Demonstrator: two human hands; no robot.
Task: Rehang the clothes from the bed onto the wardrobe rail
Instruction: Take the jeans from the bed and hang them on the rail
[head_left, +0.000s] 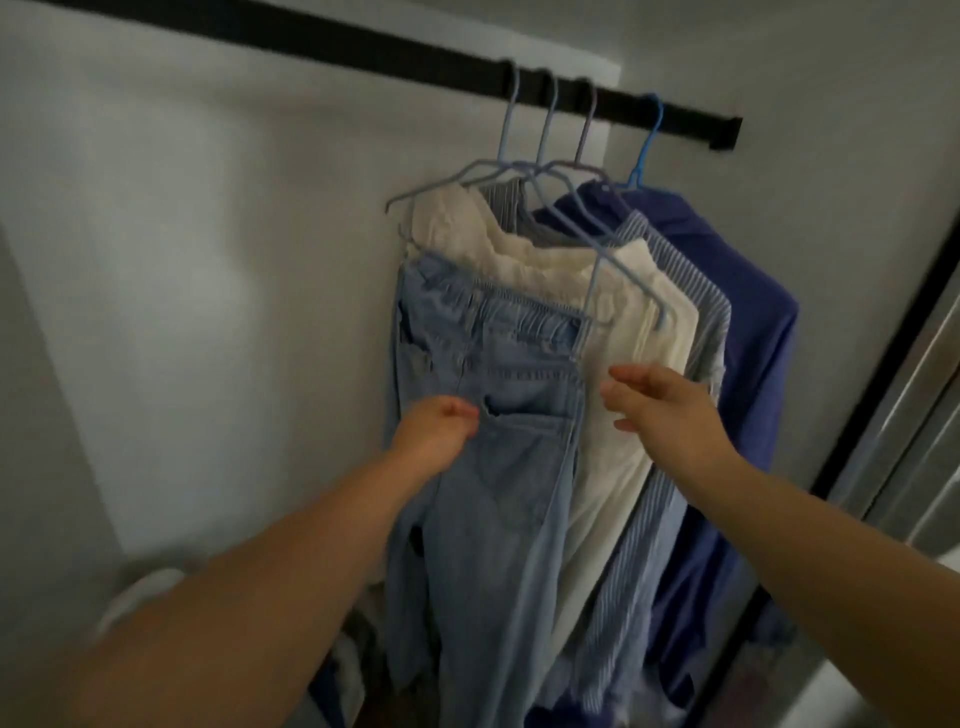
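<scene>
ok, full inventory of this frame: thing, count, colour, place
rail: 1, black, along the wall at the top
hangers: 4 hooked on the rail, three pale blue-grey, rightmost brighter blue
jeans: 1, light blue denim, frontmost, at the left of the hanging row
cream garment: 1, off-white, behind the jeans
striped shirt: 1, blue and white stripes, behind the cream garment
blue top: 1, deep blue, rightmost
wall: white, behind the clothes
white object: 1, lower left, too blurred to identify
left hand: grip pinched on the jeans at pocket height
right hand: fingers loosely open, at the jeans' right edge in front of the cream garment
</scene>
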